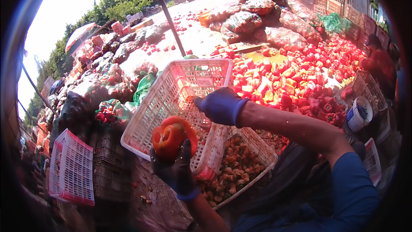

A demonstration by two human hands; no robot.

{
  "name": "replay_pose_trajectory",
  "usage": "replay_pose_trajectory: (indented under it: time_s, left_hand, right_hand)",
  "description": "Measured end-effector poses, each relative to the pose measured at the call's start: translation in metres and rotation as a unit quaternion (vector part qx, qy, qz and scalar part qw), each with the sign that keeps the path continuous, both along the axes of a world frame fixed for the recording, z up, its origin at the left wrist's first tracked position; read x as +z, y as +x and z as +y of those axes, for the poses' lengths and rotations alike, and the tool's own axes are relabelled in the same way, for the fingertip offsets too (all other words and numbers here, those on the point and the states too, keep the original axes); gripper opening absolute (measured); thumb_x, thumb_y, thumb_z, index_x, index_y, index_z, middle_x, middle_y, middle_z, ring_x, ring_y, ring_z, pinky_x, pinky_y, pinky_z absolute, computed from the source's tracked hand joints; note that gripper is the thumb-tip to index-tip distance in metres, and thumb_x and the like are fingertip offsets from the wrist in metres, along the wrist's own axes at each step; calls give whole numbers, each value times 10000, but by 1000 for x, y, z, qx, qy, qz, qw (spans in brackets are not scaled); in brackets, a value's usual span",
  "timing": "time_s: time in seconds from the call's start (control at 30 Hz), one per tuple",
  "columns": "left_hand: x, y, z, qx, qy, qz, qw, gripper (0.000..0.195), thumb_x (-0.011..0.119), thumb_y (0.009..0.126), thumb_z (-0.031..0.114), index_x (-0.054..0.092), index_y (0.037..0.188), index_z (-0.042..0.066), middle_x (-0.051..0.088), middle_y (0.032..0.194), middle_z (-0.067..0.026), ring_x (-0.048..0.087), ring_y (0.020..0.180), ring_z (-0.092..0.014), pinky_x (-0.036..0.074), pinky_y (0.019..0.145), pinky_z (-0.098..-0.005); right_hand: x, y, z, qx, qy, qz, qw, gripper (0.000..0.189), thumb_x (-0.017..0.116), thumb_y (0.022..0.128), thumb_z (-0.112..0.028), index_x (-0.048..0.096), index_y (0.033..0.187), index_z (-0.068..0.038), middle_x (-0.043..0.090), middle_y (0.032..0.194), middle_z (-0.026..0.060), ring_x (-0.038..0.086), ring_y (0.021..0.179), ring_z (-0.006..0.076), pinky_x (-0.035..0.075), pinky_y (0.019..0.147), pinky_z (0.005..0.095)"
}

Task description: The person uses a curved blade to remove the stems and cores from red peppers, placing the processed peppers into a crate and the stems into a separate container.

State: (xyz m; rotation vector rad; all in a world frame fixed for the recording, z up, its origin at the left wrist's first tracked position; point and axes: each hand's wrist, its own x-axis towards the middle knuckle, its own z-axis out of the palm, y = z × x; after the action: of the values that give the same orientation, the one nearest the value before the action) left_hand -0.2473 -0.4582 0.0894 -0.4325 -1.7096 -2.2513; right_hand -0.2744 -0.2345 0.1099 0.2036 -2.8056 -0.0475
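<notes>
My left hand (175, 167), in a dark glove with a blue cuff, holds a red bell pepper (169, 140) up from below. The pepper's top is cut open, showing its hollow inside. My right hand (222, 106), in a blue glove, is curled like a fist above a white slatted plastic crate (141, 106). Something thin and an orange patch show by its thumb; whether it grips them is not clear. The crate stands tilted before me, with a few red bits inside. Beside it, a lower crate (268, 164) holds many cut-out pepper cores (231, 164).
A large heap of red peppers (289, 80) spreads at right, with filled mesh sacks (241, 22) behind. A white bucket (359, 114) and a seated person (378, 61) are at far right. At left stand a pink-and-white crate (72, 167) and more sacks (93, 90). A pole (167, 14) rises ahead.
</notes>
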Motion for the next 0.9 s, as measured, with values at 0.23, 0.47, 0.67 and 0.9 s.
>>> replay_pose_trajectory:
  time_s: [0.23, 0.47, 0.67, 0.9]
  left_hand:
    - [-14, 14, 37, -176, 202, -130, 955, 626, 859, 773, 37, 568, 1323, -35, 656, 1216, -123, 666, 1058, -211, 570, 913, -349]
    - [-18, 18, 128, -244, 113, -5, 963, 549, 871, 773, -7, 605, 1252, 14, 655, 1163, -78, 633, 1091, -192, 532, 988, -350]
    - [-8, 74, 238, -330, 20, 89, 940, 528, 872, 751, -65, 619, 1208, 11, 655, 1175, -81, 634, 1076, -189, 559, 941, -332]
    - [-27, 119, 312, -403, 57, 109, 907, 432, 680, 978, 130, 578, 1371, -15, 641, 1338, -138, 647, 1179, -242, 537, 995, -369]
  right_hand:
    - [22, 91, 40, -16, -189, 79, 979, 309, 634, 952, -230, 556, 1205, -71, 655, 700, 235, 684, 677, 447, 517, 567, 551]
    - [14, 171, 78, 3, -266, 166, 950, 702, 705, 903, -87, 414, 1542, -70, 648, 782, 217, 679, 660, 364, 512, 559, 443]
    - [6, 257, 123, -94, -234, 241, 937, 761, 726, 930, -195, 353, 1566, -7, 527, 611, 147, 594, 531, 303, 456, 494, 423]
    - [-34, 302, 173, -227, -259, 219, 913, 686, 662, 996, -299, 340, 1512, 20, 639, 728, 215, 672, 640, 397, 494, 527, 490]
